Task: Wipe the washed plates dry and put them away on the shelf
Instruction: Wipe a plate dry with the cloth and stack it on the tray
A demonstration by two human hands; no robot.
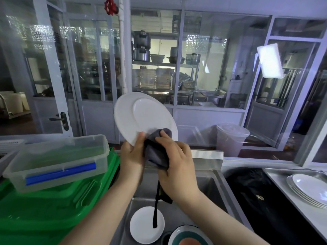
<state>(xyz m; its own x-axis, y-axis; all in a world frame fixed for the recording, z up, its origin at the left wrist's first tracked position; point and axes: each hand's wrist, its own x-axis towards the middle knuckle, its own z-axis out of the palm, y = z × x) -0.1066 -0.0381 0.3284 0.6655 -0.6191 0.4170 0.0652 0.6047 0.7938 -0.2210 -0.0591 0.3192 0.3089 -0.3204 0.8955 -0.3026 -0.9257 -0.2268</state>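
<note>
A white plate [141,114] stands tilted on edge above the sink, its underside facing me. My left hand [131,156] grips its lower rim, thumb on the underside. My right hand [177,163] holds a dark grey cloth [157,151] bunched against the plate's lower edge; a strip of the cloth hangs down into the sink. A small white plate [141,230] and a green-rimmed dish [189,235] lie in the steel sink [210,184]. A stack of white plates [309,190] rests on a steel tray at the right.
Green plastic crates [53,209] with a clear lidded box [58,160] on top fill the left. A black bag [261,200] fills the basin right of the sink. Glass partitions [212,68] stand behind, with shelves of pots beyond them.
</note>
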